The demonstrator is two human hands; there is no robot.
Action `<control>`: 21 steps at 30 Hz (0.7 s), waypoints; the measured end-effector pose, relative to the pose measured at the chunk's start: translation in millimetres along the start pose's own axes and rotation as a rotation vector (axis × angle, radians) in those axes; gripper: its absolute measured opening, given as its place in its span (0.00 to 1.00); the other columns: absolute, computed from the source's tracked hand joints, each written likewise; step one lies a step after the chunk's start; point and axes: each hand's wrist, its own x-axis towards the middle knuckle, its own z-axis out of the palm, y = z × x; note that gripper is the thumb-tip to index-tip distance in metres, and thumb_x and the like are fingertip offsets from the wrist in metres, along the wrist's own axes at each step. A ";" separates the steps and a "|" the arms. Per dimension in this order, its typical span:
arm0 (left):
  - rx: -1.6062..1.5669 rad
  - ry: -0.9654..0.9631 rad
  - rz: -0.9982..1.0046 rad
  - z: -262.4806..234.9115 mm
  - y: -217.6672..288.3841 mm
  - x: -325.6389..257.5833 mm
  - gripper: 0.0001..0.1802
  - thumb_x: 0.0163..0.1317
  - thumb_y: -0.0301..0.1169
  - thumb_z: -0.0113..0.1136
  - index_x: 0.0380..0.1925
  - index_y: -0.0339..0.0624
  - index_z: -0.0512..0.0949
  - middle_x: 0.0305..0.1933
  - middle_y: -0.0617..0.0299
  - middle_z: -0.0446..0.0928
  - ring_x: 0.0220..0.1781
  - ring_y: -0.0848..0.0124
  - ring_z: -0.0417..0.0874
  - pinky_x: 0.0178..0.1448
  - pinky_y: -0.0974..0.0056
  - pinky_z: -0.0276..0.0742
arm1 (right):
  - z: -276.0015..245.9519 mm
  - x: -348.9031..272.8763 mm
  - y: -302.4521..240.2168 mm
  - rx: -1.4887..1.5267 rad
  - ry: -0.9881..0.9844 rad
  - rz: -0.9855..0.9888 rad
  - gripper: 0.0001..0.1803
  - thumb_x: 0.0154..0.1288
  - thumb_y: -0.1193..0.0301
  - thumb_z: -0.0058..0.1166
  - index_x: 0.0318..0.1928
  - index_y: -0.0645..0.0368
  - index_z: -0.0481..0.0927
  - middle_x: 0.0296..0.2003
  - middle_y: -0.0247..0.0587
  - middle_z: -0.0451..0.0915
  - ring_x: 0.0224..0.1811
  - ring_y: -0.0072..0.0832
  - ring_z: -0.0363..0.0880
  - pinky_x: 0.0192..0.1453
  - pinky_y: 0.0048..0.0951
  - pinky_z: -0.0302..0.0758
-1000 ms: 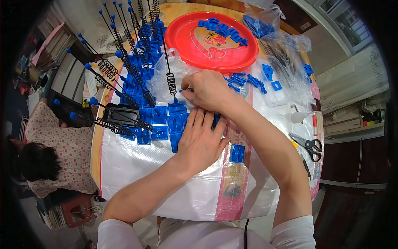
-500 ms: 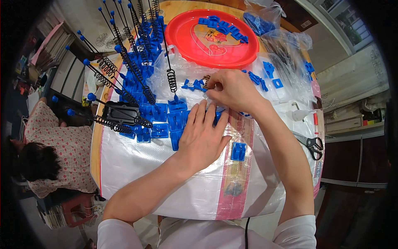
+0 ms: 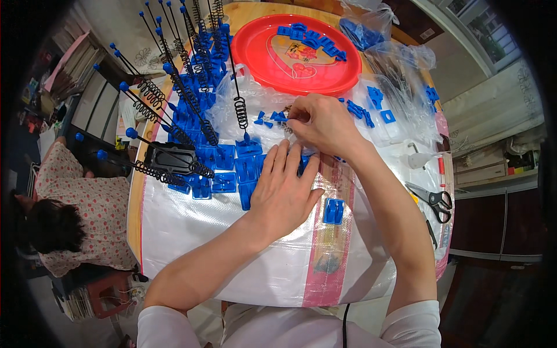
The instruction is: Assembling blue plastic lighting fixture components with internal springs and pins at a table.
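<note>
My left hand [image 3: 284,185] lies flat with fingers spread, resting over several blue plastic bases [image 3: 246,168] and partly covering them. Just beyond it, my right hand [image 3: 322,119] has thumb and fingers pinched together beside a few small blue plastic pieces [image 3: 278,117]. Whatever that pinch holds is hidden. One blue base [image 3: 333,211] sits alone near my left thumb. Ahead of my left hand stands a blue base [image 3: 249,146] with a black coil spring [image 3: 241,113] on a rod tipped by a blue knob.
A red round tray [image 3: 246,72] at the back holds blue pieces. Many blue bases with spring rods crowd the left, around a black tray [image 3: 171,158]. Scissors [image 3: 442,206], a white bottle [image 3: 416,159] and plastic bags [image 3: 400,61] lie right. A person [image 3: 96,209] is at far left.
The small blue pieces by my right fingertips have spread apart. My right hand and forearm have shifted slightly left, uncovering a dark handle near the scissors. My left hand stays in place.
</note>
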 end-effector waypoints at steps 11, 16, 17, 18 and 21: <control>-0.016 0.004 0.004 0.1 -1.3 -0.8 0.30 0.63 0.40 0.64 0.61 0.36 0.70 0.64 0.33 0.65 0.71 0.35 0.62 0.75 0.39 0.56 | -7.0 5.9 -7.9 0.121 0.122 -0.002 0.09 0.56 0.74 0.59 0.38 0.63 0.82 0.34 0.51 0.85 0.39 0.48 0.85 0.45 0.44 0.79; -0.007 0.001 0.001 -1.6 0.7 0.0 0.30 0.63 0.40 0.64 0.61 0.35 0.70 0.64 0.31 0.65 0.72 0.34 0.61 0.75 0.39 0.55 | -8.3 3.6 -8.1 0.156 0.029 -0.089 0.09 0.59 0.77 0.57 0.40 0.65 0.80 0.34 0.51 0.85 0.40 0.46 0.85 0.46 0.41 0.79; -0.008 0.002 0.001 -1.3 0.9 0.0 0.30 0.63 0.40 0.63 0.61 0.35 0.70 0.65 0.31 0.65 0.72 0.34 0.61 0.75 0.39 0.55 | -6.7 3.0 -7.6 0.148 0.000 -0.080 0.08 0.59 0.77 0.58 0.40 0.65 0.80 0.34 0.50 0.85 0.39 0.43 0.85 0.45 0.38 0.79; -0.008 0.003 0.000 -0.6 1.0 -0.1 0.30 0.64 0.40 0.63 0.61 0.35 0.71 0.65 0.31 0.65 0.72 0.34 0.60 0.75 0.39 0.54 | -5.2 2.8 -7.4 0.140 -0.030 -0.071 0.08 0.60 0.78 0.59 0.40 0.65 0.79 0.33 0.49 0.85 0.38 0.40 0.85 0.45 0.36 0.79; -0.002 -0.008 -0.001 -1.0 0.5 -0.2 0.30 0.64 0.41 0.63 0.61 0.34 0.71 0.65 0.30 0.65 0.72 0.34 0.61 0.75 0.39 0.54 | 1.3 5.8 -9.8 0.065 -0.063 -0.076 0.08 0.59 0.77 0.60 0.40 0.65 0.79 0.33 0.50 0.84 0.37 0.43 0.84 0.44 0.37 0.79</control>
